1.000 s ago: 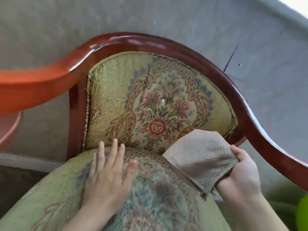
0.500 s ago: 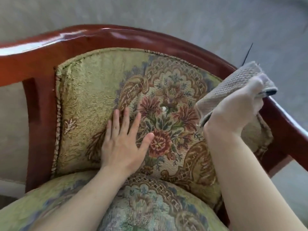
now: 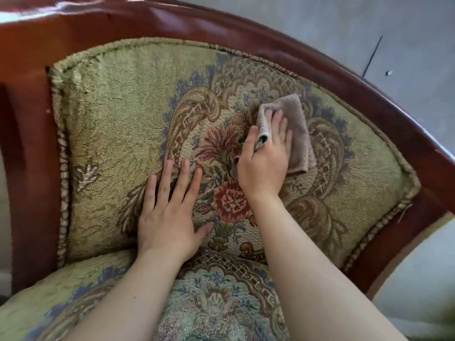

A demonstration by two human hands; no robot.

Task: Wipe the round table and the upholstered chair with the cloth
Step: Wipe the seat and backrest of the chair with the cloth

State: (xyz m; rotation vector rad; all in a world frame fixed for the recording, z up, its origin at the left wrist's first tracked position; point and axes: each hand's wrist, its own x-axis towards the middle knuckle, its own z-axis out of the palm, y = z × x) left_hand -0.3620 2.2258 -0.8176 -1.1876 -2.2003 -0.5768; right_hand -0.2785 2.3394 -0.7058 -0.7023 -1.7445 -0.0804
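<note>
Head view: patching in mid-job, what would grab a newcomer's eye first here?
The floral tapestry backrest fills most of the frame, ringed by a glossy red-brown wooden frame. Right of its centre, the right hand presses a folded tan cloth flat against the fabric. The left hand lies open and empty on the backrest lower left of it, just above the seat cushion.

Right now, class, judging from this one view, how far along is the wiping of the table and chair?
Done: nothing provable; wiped fabric shows no visible trace. In hand: the right hand presses the beige cloth flat on the chair's floral backrest, while the left hand lies open beside it. Left: the rest of the backrest, the seat cushion and the wooden frame. The round table is out of view.
</note>
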